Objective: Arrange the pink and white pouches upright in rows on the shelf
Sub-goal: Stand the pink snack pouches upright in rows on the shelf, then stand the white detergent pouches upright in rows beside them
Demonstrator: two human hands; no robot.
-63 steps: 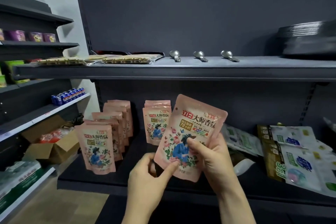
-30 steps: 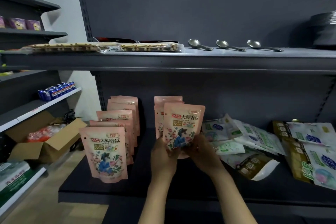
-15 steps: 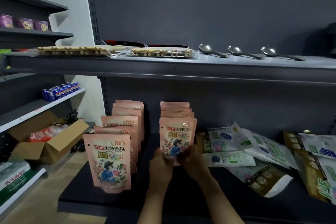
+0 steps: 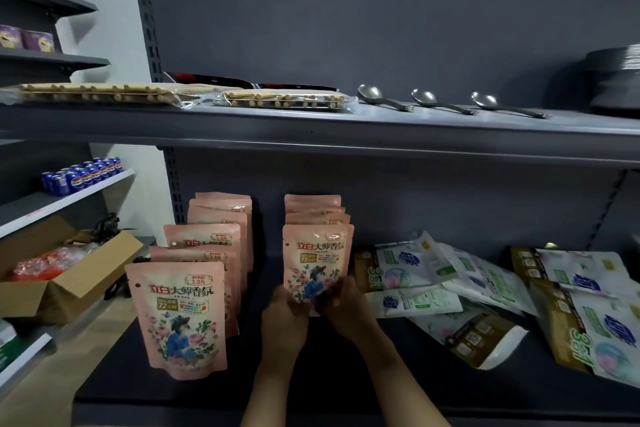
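Fingers of the left hand [image 4: 284,309] and right hand [image 4: 341,302] pinch the bottom corners of a pink pouch [image 4: 317,262], upright on the shelf [image 4: 311,388] fronting the second row. Best to square its base before letting go. Left of this pouch, a cardboard box [image 4: 65,282] holds red packets.

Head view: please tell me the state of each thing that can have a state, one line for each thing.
Front pouch of right row: upright, gripped at its bottom by both hands.
Left hand: holds the pouch's lower left.
Right hand: holds the pouch's lower right.
Left row of pink pouches: standing upright.
White and gold pouches: lying in a loose pile.
Cardboard box: flaps open.
Spoons: lying flat on upper shelf.
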